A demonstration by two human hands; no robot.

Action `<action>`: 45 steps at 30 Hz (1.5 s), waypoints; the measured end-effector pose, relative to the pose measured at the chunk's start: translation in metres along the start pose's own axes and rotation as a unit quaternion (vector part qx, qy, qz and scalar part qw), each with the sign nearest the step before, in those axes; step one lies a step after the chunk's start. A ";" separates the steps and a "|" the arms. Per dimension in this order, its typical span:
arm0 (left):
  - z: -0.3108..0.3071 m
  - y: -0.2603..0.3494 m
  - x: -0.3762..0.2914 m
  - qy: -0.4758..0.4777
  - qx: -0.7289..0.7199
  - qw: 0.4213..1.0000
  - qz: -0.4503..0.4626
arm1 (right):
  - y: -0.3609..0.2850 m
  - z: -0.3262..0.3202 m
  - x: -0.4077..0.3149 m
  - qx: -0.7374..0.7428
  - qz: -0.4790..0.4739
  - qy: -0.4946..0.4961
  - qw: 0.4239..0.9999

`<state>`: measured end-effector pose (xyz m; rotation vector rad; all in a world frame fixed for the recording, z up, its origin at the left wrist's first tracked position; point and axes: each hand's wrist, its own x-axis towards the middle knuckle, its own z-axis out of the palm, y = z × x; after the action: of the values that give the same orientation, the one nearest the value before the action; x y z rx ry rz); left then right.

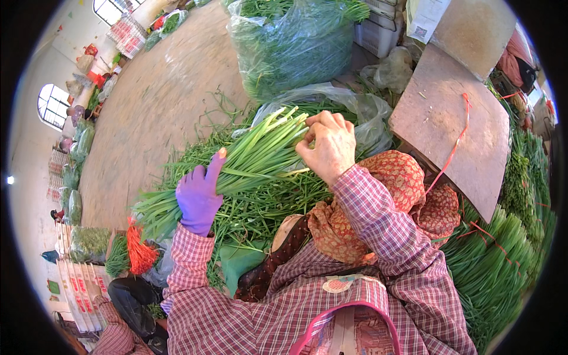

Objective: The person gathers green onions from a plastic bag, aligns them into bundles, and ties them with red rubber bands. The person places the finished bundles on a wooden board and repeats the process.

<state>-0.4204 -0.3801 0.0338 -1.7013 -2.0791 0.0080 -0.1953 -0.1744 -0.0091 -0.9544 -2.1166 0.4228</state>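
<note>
My left hand, in a purple glove with a bare thumb tip showing, grips a bunch of garlic chives around its leafy part. The leaves hang out past the glove to the lower left, and the pale stem ends point to the upper right. At those ends is my bare right hand, its curled thumb and fingers pinching at the stems. Exactly which stalks it holds is hidden by the fingers. Beneath both hands spreads a heap of loose green stalks and trimmings.
A large clear plastic bag of greens stands ahead, near stacked white crates. To my right are a wooden board with a red tie and tied chive bundles. Orange-red ties hang at left, near another person's leg.
</note>
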 end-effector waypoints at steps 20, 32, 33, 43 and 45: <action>0.021 -0.007 -0.010 -0.069 -0.350 0.932 -0.071 | 0.038 -0.045 0.061 0.191 -0.131 -0.062 0.971; 0.035 0.001 -0.035 -0.222 -0.763 0.532 -0.292 | 0.105 -0.100 0.048 -0.079 0.096 0.010 0.992; 0.034 0.001 -0.036 -0.218 -0.768 0.522 -0.301 | 0.103 -0.104 0.046 -0.164 0.101 -0.046 0.980; 0.033 0.013 -0.030 -0.219 -0.702 0.640 -0.223 | -0.018 -0.056 0.050 0.107 -0.296 0.042 0.948; 0.031 0.015 -0.030 -0.201 -0.698 0.658 -0.199 | -0.028 -0.053 0.051 0.094 -0.287 0.052 0.952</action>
<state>-0.4129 -0.3955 -0.0082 -1.8476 -2.9843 -1.9948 -0.1907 -0.1550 0.0673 -0.2196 -2.0945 0.2595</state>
